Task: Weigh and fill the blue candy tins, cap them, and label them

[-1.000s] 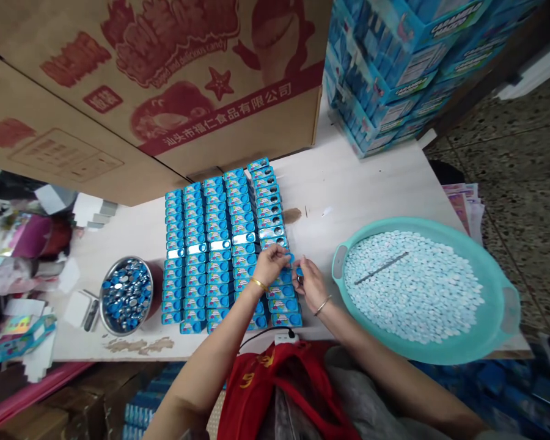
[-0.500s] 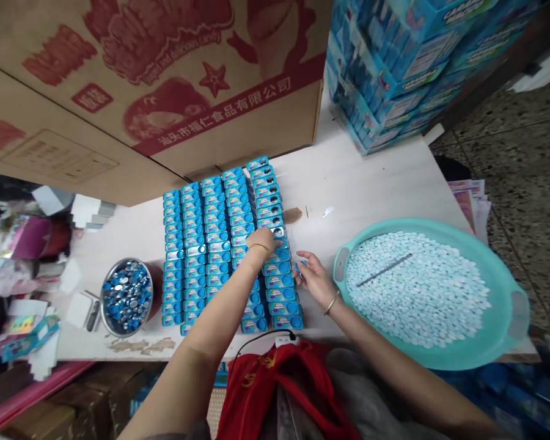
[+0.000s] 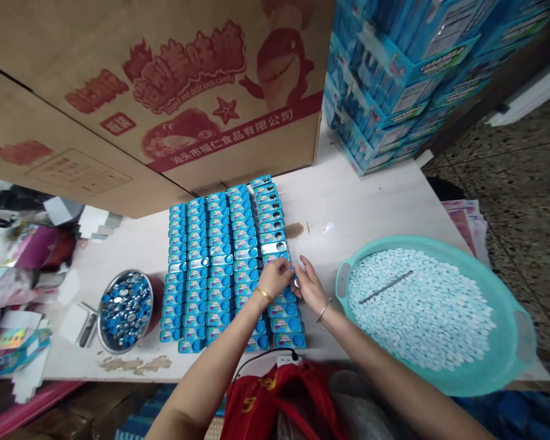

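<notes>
Several columns of small blue candy tins [image 3: 219, 283] with round spots on top stand on the table. In the rightmost column, the far tins [image 3: 270, 216] show dark round openings; the nearer ones [image 3: 288, 325] have blue rounds. Over this column my left hand [image 3: 275, 280] is closed in a pinch, its fingertips meeting my right hand; a bluish bit shows there, too small to name. My right hand [image 3: 310, 287] curls around small round lids [image 3: 297, 283], one showing silver. How many it holds is hidden.
To the left stands a metal bowl [image 3: 101, 321] of blue and silver round pieces. A green basin [image 3: 508, 342] at right holds pale tablets and a dark stick [image 3: 385, 287]. Behind are a large carton [image 3: 238, 162] and stacked blue display boxes [image 3: 385, 116]. A cable [image 3: 252, 360] lies at the front edge.
My left hand has drawn back from the tin in the rightmost column to my right hand, and their fingers now meet. The whole view has shifted slightly.
</notes>
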Tool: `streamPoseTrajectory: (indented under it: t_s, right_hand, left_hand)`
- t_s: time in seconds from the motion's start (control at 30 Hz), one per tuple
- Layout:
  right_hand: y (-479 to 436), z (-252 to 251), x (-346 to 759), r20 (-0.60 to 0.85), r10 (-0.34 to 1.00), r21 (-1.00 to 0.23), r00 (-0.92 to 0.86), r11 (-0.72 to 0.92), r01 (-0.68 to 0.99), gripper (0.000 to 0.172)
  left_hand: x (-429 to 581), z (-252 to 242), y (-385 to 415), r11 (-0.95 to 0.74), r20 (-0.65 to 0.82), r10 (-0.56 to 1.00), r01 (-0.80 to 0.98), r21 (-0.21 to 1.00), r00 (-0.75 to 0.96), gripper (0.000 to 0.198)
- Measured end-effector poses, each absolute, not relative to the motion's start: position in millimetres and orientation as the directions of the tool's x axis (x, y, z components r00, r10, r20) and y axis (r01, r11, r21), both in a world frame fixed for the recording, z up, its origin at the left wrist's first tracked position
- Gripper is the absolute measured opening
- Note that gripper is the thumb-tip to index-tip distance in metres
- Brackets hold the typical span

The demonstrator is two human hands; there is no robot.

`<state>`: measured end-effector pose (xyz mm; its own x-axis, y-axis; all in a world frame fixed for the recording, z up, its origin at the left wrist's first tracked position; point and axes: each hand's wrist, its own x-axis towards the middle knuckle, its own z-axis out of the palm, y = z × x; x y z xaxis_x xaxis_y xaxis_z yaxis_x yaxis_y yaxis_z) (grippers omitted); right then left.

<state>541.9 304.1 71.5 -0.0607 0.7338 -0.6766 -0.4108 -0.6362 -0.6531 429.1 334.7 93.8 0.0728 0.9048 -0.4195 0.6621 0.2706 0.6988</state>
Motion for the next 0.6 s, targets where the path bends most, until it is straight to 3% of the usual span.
streamPoseTrajectory:
  t_s: [0.13,0.23,0.43,0.6]
  right_hand:
    - [309.7,74.9,546.5,-0.668,0.736,-0.587,-0.109,-0.612,-0.53,0.043]
    - [312.9,75.9,554.3,-0.67,0.723,-0.521,-0.171,-0.621,-0.585,0.034]
    - [313.4,76.4,560.1,-0.664,0.719,-0.54,-0.203,-0.65,-0.535,0.037]
    - [318.4,77.9,552.1,-0.699,0.703,-0.574,-0.128,-0.659,-0.485,0.045]
  left_hand:
    - [421.9,94.6,377.5,0.305,-0.437,0.89,0.883,0.357,-0.131,0.01]
    - [418.8,92.0,407.0,0.285,-0.526,0.836,0.944,0.169,-0.158,0.016]
    - [417.7,81.5,436.1,0.26,-0.641,0.747,0.965,0.04,-0.175,0.034]
    - [419.9,88.8,430.4,0.248,-0.618,0.764,0.969,0.019,-0.184,0.035]
